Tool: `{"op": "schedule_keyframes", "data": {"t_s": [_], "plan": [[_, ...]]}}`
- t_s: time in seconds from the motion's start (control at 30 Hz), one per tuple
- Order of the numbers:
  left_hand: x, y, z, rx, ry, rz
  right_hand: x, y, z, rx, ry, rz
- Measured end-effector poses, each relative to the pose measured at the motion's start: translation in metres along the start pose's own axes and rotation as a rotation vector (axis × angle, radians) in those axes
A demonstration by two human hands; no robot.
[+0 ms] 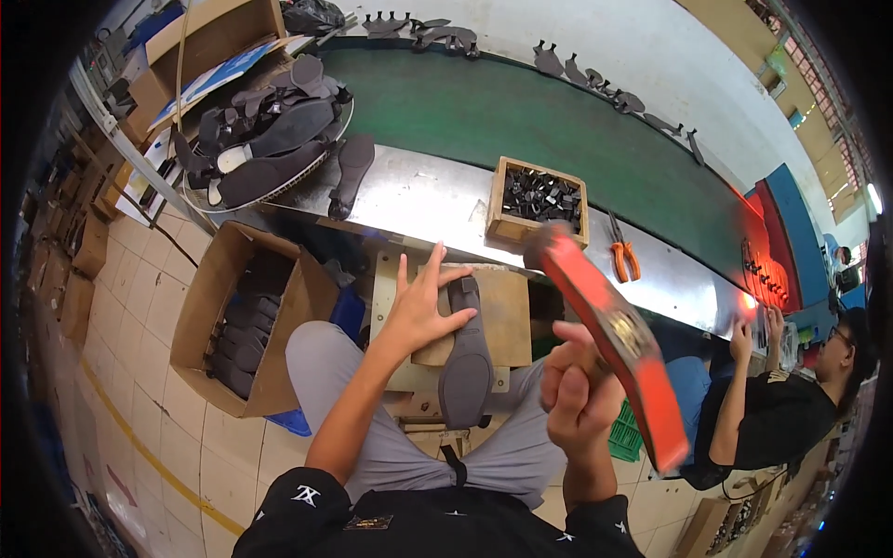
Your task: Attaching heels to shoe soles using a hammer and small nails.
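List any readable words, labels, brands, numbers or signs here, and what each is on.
None I can quote.
Red hammer in the right hand: yellowish label, blurred.
Wearer's left sleeve: white emblem, stylised, no clear word.
Wearer's chest: small patch, too small to read.
Co-worker's sleeve: pale mark, too small to read.

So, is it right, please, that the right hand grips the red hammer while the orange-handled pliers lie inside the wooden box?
Not quite: the head view shows the orange-handled pliers lying beside the wooden box, on the metal surface. The right hand does grip the red hammer.
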State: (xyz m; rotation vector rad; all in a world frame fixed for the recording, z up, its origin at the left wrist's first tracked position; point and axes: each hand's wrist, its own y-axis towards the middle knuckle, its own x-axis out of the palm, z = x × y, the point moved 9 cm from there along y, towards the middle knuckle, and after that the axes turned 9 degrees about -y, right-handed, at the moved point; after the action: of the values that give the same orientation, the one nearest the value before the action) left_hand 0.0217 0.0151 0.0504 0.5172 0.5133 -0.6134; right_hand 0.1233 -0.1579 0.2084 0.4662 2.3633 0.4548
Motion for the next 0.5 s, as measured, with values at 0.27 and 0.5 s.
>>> {"op": "schedule_keyframes", "data": {"t_s": [0.27,0.5], "plan": [[-0.018,-0.005,0.015,0.164,0.066,0.084,0.058,0.010,0.054,0.241,-0.154,-0.229],[-0.027,-0.070,0.105,0.133,-0.636,-0.243,0.067,0.011,0.071,-0.041,-0.433,-0.179]]}}
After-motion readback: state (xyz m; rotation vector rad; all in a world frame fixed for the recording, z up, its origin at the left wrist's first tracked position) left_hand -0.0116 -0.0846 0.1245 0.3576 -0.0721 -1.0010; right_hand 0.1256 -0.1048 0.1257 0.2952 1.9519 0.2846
